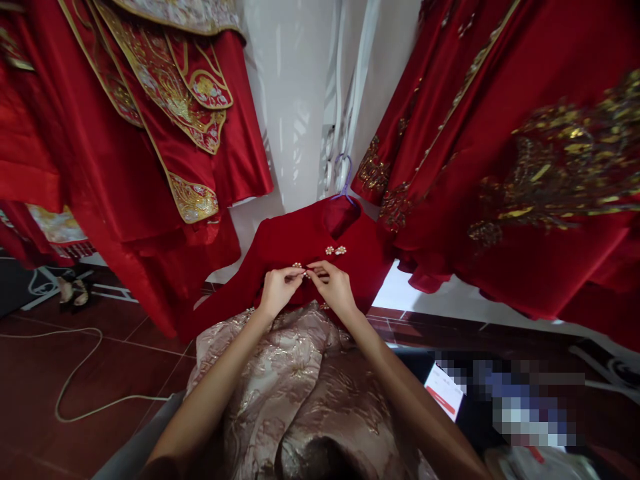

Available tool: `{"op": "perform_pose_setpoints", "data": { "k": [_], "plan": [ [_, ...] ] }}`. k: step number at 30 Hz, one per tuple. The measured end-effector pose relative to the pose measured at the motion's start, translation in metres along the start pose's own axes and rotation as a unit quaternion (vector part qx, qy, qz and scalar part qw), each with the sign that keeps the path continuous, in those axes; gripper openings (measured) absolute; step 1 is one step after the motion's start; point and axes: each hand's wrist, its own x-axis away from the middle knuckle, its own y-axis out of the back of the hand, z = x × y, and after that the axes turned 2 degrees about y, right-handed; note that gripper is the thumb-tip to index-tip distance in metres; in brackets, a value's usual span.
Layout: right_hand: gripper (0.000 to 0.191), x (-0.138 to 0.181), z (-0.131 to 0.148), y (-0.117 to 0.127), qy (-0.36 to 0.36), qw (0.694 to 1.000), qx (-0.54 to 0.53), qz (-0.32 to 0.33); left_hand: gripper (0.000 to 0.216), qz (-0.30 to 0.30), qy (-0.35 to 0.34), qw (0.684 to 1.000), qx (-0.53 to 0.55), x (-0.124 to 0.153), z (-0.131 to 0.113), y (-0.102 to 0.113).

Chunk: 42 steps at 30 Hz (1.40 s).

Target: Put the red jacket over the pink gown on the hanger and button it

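Note:
A dark red long-sleeved jacket (285, 243) hangs in front of me on a purple hanger (344, 185). On its chest sits a pair of pearl-and-gold flower buttons (335, 251). Just below, my left hand (281, 287) and my right hand (331, 285) meet, each with thumb and fingertips pinched on a flower button (297, 265) of the same kind. My fingers cover most of that fastening, so whether it is joined cannot be seen. Another flower button (325, 306) shows lower down, beside a pinkish-gold brocade skirt (285, 360).
Embroidered red garments (195, 113) hang at left, and sequinned red garments (560, 173) at right. A pale cable (75, 367) winds over the tiled floor (120, 360). High-heeled shoes (73, 291) stand far left. A lit phone screen (444, 393) lies at lower right, near a blurred-out patch.

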Motion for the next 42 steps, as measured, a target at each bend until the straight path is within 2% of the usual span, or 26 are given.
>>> {"op": "perform_pose_setpoints", "data": {
  "k": [5, 8, 11, 14, 17, 20, 22, 26, 30, 34, 37, 39, 42],
  "plan": [
    [0.016, 0.000, 0.002, -0.002, 0.004, 1.000, 0.000, -0.015, 0.017, 0.004, 0.006, 0.999, 0.037, 0.001, -0.001, 0.001],
    [0.025, 0.003, 0.004, 0.003, -0.018, 1.000, -0.010, -0.014, 0.017, -0.004, -0.006, 0.999, 0.037, 0.009, -0.001, -0.004],
    [0.029, 0.013, 0.000, 0.014, -0.028, 0.998, 0.001, 0.052, 0.025, -0.034, -0.037, 0.998, -0.046, 0.021, 0.001, -0.010],
    [0.023, 0.026, -0.011, 0.027, -0.037, 0.992, 0.036, 0.115, 0.043, -0.062, -0.060, 0.984, -0.156, 0.031, 0.006, -0.015],
    [0.021, 0.035, -0.028, 0.033, -0.048, 0.987, 0.073, 0.137, 0.054, -0.075, -0.063, 0.974, -0.206, 0.038, 0.012, -0.019],
    [0.029, 0.039, -0.044, 0.030, -0.081, 0.983, 0.093, 0.139, 0.048, -0.110, -0.054, 0.970, -0.213, 0.043, 0.021, -0.022],
    [0.034, 0.041, -0.051, 0.026, -0.115, 0.981, 0.083, 0.133, 0.042, -0.127, -0.037, 0.970, -0.204, 0.045, 0.028, -0.022],
    [0.037, 0.043, -0.052, 0.025, -0.152, 0.975, 0.052, 0.155, 0.036, -0.121, 0.001, 0.974, -0.194, 0.045, 0.040, -0.015],
    [0.026, 0.042, -0.049, 0.034, -0.136, 0.972, 0.048, 0.187, 0.027, -0.092, 0.016, 0.978, -0.185, 0.041, 0.045, 0.000],
    [0.023, 0.039, -0.046, 0.037, -0.120, 0.973, 0.111, 0.162, 0.014, -0.055, 0.048, 0.984, -0.164, 0.037, 0.045, 0.016],
    [0.019, 0.038, -0.040, 0.036, -0.115, 0.976, 0.115, 0.147, 0.011, -0.057, 0.056, 0.986, -0.149, 0.037, 0.045, 0.021],
    [0.017, 0.038, -0.036, 0.035, -0.115, 0.976, 0.084, 0.165, 0.014, -0.059, 0.075, 0.991, -0.092, 0.036, 0.046, 0.020],
    [0.017, 0.039, -0.034, 0.036, -0.119, 0.972, 0.065, 0.190, 0.021, -0.062, 0.127, 0.988, 0.054, 0.034, 0.047, 0.015]
  ]
}}
